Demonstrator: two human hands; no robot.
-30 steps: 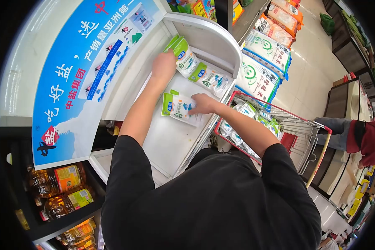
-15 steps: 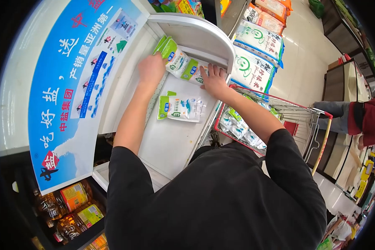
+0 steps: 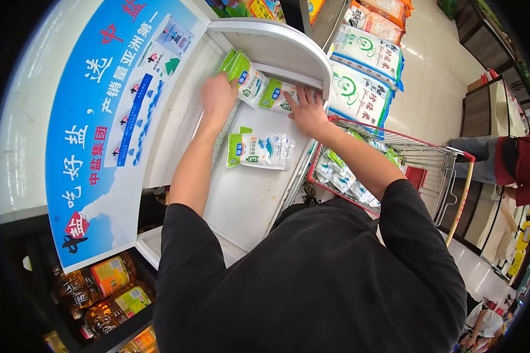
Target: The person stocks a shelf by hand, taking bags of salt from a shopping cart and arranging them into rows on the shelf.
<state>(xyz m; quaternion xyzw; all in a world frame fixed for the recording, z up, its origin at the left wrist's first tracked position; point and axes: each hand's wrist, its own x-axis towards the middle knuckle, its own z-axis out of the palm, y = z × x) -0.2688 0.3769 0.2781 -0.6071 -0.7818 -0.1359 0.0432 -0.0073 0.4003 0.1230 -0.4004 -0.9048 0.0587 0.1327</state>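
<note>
On the white display shelf (image 3: 241, 206), two green-and-white packets lie in a row against the far side. My left hand (image 3: 219, 97) has its fingers closed at the edge of the left packet (image 3: 250, 82). Over the right packet (image 3: 272, 96), my right hand (image 3: 307, 110) rests with its fingers spread. A third green-and-white packet (image 3: 262, 149) lies flat on the shelf, nearer to me and touched by neither hand.
A shopping cart (image 3: 418, 147) with several similar packets stands at the right. Beyond it are stacked white bags (image 3: 359, 94) and a person in a red garment (image 3: 515, 165). A blue sign (image 3: 94, 147) borders the shelf's left side; oil bottles (image 3: 103, 317) sit below.
The view has shifted slightly, so the scene sits a little differently in the frame. Both hands remain at the same two packets.
</note>
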